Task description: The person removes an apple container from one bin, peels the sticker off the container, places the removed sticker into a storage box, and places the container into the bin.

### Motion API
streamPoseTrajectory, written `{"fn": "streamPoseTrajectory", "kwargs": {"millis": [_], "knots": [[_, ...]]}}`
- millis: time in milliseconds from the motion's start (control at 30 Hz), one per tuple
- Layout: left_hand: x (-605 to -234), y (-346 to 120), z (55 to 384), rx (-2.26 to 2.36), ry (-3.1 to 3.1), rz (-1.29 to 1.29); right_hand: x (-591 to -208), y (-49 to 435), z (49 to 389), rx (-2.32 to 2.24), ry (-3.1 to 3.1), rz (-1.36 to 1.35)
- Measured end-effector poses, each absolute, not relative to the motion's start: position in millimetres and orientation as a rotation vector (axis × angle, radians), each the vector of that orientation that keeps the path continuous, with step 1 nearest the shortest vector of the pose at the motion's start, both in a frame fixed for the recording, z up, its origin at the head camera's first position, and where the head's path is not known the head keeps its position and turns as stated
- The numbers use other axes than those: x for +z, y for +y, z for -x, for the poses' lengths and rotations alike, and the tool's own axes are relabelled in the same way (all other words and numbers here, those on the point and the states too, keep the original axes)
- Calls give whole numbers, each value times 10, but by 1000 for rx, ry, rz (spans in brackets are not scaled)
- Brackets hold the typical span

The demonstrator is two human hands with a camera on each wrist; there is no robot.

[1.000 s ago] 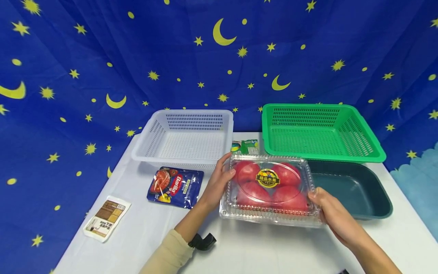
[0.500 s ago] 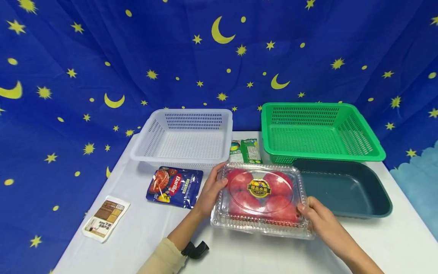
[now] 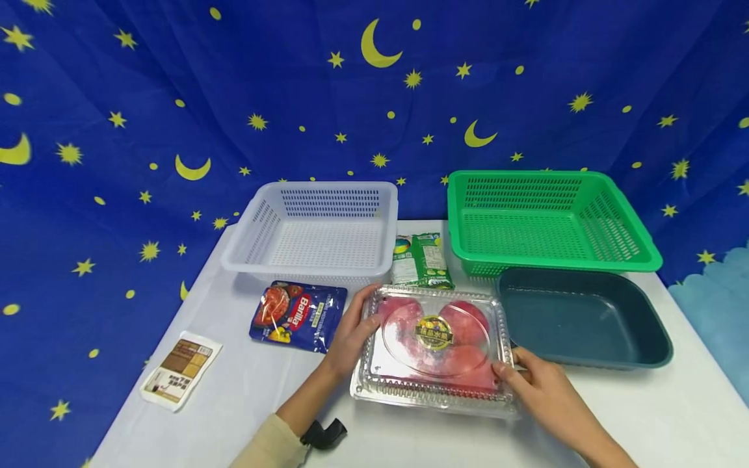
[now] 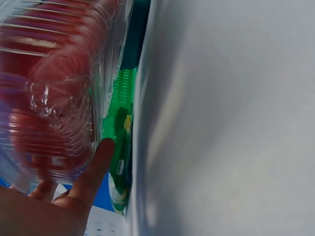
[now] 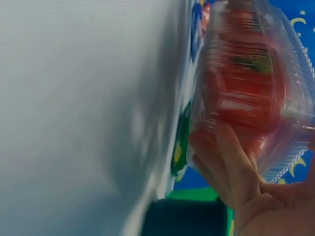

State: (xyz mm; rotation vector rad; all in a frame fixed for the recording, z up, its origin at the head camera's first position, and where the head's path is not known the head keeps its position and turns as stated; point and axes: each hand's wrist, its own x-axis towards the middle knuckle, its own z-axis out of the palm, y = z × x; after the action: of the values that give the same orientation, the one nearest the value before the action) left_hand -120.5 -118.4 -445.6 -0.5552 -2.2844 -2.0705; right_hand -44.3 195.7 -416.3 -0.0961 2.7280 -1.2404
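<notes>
Both hands hold a clear plastic clamshell box (image 3: 434, 351) of round red fruit above the white table. A round black-and-yellow sticker marks its lid. My left hand (image 3: 350, 338) grips the left side, with the thumb over the lid's edge. On the opposite side, my right hand (image 3: 535, 383) holds the box, its thumb at the lid's rim. The right wrist view shows fingers (image 5: 236, 162) spread under the box. In the left wrist view, the box (image 4: 59, 88) hangs apart from the tabletop. A green packet (image 3: 422, 263) lies just behind the box.
A white basket (image 3: 328, 268) stands at the back left, a green basket (image 3: 556, 261) at the back right. A dark teal basin (image 3: 585, 325) sits right of the box. To the left lie a blue Barilla pouch (image 3: 300, 316) and a brown-and-white packet (image 3: 181, 372).
Both hands have carried the box left and toward the person, exposing more of the green packet and basin behind it. Everything on the table has stayed in place.
</notes>
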Motion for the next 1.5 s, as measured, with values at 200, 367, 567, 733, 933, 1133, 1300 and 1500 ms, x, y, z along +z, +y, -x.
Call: {"fn": "streamPoseTrajectory", "kwargs": {"millis": [200, 367, 567, 733, 933, 1133, 1300, 1500], "knots": [[-4552, -1244, 1181, -2077, -2314, 517, -4238, 1923, 497, -1217, 2721, 62], [-4617, -1281, 1170, -1977, -2399, 471, -4278, 1921, 529, -1170, 2713, 65], [-4678, -1317, 1167, -1972, -2417, 438, -4334, 1919, 551, -1157, 2747, 110], [-4721, -1353, 1168, -2038, -2413, 392, -4320, 1916, 577, -1084, 2777, 201], [-4551, -1350, 1133, -2084, -2415, 437, -4121, 1919, 606, -799, 2872, 263], [-4398, -1338, 1087, -2088, -2438, 434, -3887, 1907, 647, -725, 3151, 383], [-4394, -1343, 1087, -2084, -2431, 420, -3824, 1855, 763, -912, 3154, 622], [-4393, -1340, 1096, -2085, -2421, 447, -3790, 1736, 946, -1111, 2995, 803]]}}
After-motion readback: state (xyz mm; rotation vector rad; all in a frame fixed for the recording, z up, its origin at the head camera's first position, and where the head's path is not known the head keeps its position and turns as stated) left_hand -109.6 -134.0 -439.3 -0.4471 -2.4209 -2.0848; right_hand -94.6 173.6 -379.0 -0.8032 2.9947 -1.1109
